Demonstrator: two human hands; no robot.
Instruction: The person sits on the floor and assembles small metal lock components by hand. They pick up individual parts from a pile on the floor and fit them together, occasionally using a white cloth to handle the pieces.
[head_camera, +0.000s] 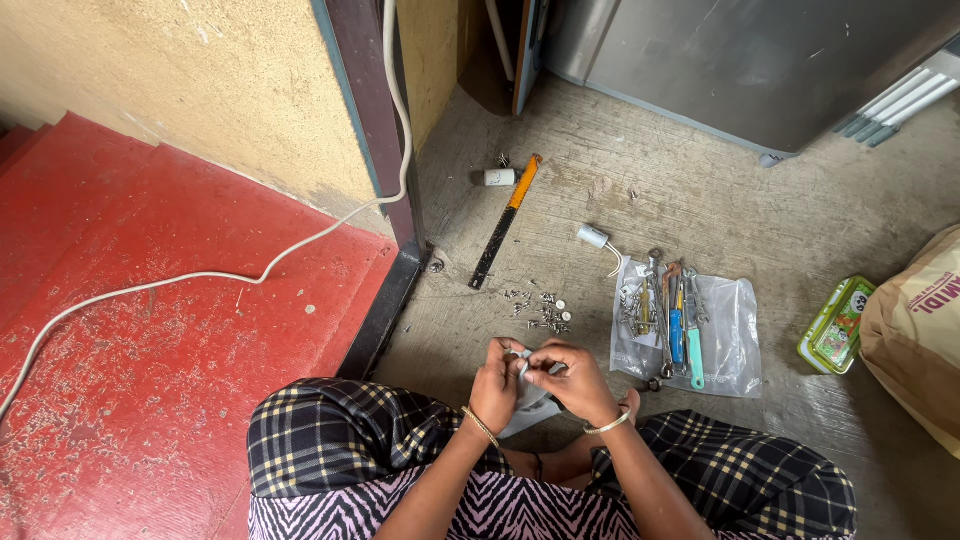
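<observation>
A clear plastic bag (725, 335) is lying flat at centre right of the frame. A small green rectangular packet (835, 325) is sitting right of it. A tan paper sack (920, 335) with red lettering is leaning at the right edge.

Bare concrete floor (800, 210) is left open at the upper right of the frame. Straight ahead of the hands, passage is blocked by scattered screws (540, 308), a black-and-orange bar (503, 225) and, at centre right, a plastic sheet of tools (685, 325).

Two bare hands, the left hand (497, 383) and the right hand (575, 380); one long black ruler with an orange end (505, 222); two small white cylinders (497, 177); one clear plastic bag (735, 340); one white cable (200, 275); one green tin (836, 325); loose screws (545, 312) too small to count.
</observation>
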